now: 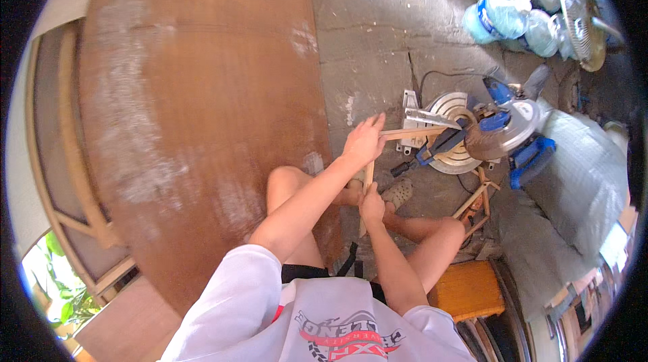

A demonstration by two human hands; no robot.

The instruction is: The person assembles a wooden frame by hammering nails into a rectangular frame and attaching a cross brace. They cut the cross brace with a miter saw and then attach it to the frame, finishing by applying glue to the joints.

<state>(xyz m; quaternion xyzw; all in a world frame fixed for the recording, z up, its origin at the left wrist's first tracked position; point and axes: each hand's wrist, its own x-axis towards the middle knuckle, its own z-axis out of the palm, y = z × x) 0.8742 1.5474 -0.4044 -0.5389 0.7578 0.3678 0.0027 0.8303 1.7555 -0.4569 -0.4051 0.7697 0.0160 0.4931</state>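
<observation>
My left hand (363,143) is closed around the near end of a thin wooden strip (413,133), which reaches right to the bed of a blue and grey mitre saw (503,129). A second wooden strip (368,174) runs from under that hand toward me. My right hand (371,207) grips this second strip lower down, between my knees. Whether the two strips are joined under my left hand is hidden. The saw's round base (455,159) sits on the floor just right of my hands.
A large brown board (216,92) covers the left side. Big clear-blue plastic bottles (503,14) and a fan (584,18) stand far right. Joined wooden strips (478,203) lie beside my right knee, near an orange-brown wooden stool (467,291). A grey sheet (574,186) drapes behind the saw.
</observation>
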